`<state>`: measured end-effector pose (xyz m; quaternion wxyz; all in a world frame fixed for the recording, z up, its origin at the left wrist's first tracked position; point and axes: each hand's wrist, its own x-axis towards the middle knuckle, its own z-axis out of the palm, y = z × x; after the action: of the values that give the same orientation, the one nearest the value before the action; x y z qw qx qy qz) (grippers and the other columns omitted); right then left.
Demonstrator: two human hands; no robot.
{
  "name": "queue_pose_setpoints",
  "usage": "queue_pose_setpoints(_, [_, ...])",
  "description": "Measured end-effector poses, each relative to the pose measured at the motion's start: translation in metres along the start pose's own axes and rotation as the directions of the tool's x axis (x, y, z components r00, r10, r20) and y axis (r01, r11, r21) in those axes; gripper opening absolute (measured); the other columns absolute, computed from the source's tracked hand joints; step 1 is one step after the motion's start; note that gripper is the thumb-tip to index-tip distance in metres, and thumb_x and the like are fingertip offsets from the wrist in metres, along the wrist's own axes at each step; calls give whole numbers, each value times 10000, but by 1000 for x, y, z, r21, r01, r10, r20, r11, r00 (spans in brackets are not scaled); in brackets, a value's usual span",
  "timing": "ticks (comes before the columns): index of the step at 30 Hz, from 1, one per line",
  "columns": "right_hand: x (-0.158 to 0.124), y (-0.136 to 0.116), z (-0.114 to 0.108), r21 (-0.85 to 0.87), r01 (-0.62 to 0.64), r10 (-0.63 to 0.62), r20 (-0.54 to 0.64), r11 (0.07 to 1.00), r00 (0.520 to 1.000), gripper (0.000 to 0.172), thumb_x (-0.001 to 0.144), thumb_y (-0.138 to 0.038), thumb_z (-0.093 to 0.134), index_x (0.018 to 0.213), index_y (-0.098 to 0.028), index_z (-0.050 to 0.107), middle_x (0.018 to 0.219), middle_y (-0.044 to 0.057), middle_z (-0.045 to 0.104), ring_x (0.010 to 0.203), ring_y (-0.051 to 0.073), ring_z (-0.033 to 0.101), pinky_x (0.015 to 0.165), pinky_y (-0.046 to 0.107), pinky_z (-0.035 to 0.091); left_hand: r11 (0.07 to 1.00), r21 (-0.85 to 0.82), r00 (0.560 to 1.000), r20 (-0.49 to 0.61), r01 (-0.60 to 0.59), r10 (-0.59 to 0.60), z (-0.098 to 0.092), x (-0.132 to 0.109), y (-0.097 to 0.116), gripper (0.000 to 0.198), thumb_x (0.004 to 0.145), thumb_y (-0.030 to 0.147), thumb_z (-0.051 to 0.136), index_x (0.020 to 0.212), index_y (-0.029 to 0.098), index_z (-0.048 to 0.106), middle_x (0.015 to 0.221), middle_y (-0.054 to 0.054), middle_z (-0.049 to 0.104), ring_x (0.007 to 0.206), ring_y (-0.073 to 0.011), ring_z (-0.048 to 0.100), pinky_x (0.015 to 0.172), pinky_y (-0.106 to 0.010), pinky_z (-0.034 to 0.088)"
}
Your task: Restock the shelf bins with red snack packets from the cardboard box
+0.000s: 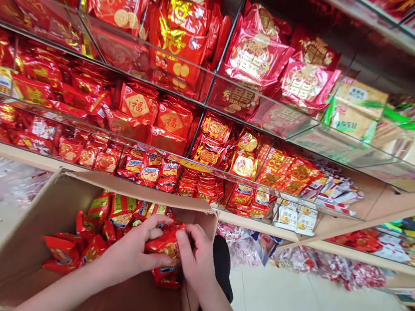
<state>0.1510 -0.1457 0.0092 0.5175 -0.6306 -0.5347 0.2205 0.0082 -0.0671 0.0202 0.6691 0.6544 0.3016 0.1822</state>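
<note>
Both my hands are over an open cardboard box (12, 232), gripping small red snack packets (164, 245) between them. My left hand (143, 246) curls round the packets from the left, fingers on top and thumb below. From the right, my right hand (197, 255) presses its thumb against the same packets; its other fingers are partly hidden. Another red packet (167, 278) shows just below the held ones. Inside the box lie several loose red packets (63, 251), some with yellow and green panels, heaped toward the back and left.
Shelves with clear dividers rise behind the box, filled with red and gold snack packets (151, 169). White packets (294, 216) sit on the lowest tier. Plastic-wrapped bags (330, 266) lie below the shelf at right, and clear plastic (12, 184) at left. Pale floor tiles (287, 306) show at right.
</note>
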Motion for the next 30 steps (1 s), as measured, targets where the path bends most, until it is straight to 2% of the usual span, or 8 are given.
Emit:
queue_pose_setpoints(3, [8, 3, 6, 147, -103, 112, -53, 984, 992, 267, 880, -384, 413, 721, -189, 504, 650, -6, 519, 604, 119, 492, 563, 225, 417, 976, -217, 979, -191, 24, -66, 12, 2, -3, 479, 642, 344, 675, 1037, 208, 441, 826, -10, 657, 716, -164, 630, 673, -305, 511])
queue_pose_setpoints(6, [6, 7, 13, 224, -154, 184, -116, 962, 976, 280, 877, -418, 405, 710, -198, 452, 624, -24, 468, 573, 107, 450, 523, 206, 393, 950, -310, 901, -421, -29, -110, 22, 5, -19, 305, 742, 457, 552, 891, 197, 498, 750, 2, 629, 687, -151, 604, 651, -286, 501])
queue_pose_setpoints(10, [-3, 8, 26, 262, -196, 245, -171, 945, 954, 265, 885, -430, 372, 749, -210, 432, 633, -25, 470, 562, 113, 457, 509, 211, 394, 992, 113, 781, -616, -48, 108, 24, 6, -35, 270, 807, 447, 452, 692, 207, 500, 599, 34, 528, 555, -113, 505, 531, -217, 439])
queue_pose_setpoints(13, [-9, 9, 30, 224, -165, 214, -215, 961, 953, 231, 894, -406, 357, 785, -215, 430, 654, -16, 492, 573, 125, 485, 525, 226, 409, 907, 420, 758, -585, -21, 289, 21, 4, -37, 265, 840, 404, 393, 678, 220, 495, 536, 45, 494, 479, -106, 467, 468, -206, 399])
queue_pose_setpoints(16, [-12, 9, 27, 206, -138, 190, -256, 969, 948, 216, 893, -391, 363, 788, -216, 431, 649, -17, 484, 572, 128, 488, 527, 233, 414, 840, 542, 748, -552, -12, 367, 19, 1, -31, 252, 849, 374, 367, 678, 229, 480, 498, 53, 490, 434, -108, 469, 425, -202, 384])
queue_pose_setpoints(18, [-14, 9, 21, 263, -126, 190, -237, 957, 953, 196, 885, -395, 381, 833, -215, 440, 695, -9, 502, 609, 131, 503, 560, 241, 437, 812, 582, 748, -526, -30, 405, 19, 0, -25, 244, 853, 353, 358, 674, 231, 469, 485, 57, 488, 420, -107, 469, 415, -200, 381])
queue_pose_setpoints(23, [-19, 2, 2, 374, -151, 153, 24, 915, 988, 249, 842, -378, 483, 1031, -220, 450, 892, 33, 581, 757, 157, 560, 673, 278, 484, 780, 611, 763, -440, -132, 474, 23, 3, -14, 234, 864, 316, 355, 674, 228, 460, 476, 69, 482, 409, -93, 453, 419, -186, 381])
queue_pose_setpoints(30, [-31, -2, -10, 407, -157, 200, -64, 900, 978, 181, 844, -359, 495, 969, -229, 492, 834, 8, 581, 716, 137, 566, 629, 241, 490, 780, 582, 806, -335, -230, 487, 25, 3, -7, 241, 873, 292, 344, 724, 218, 518, 528, 59, 557, 457, -89, 513, 454, -178, 418])
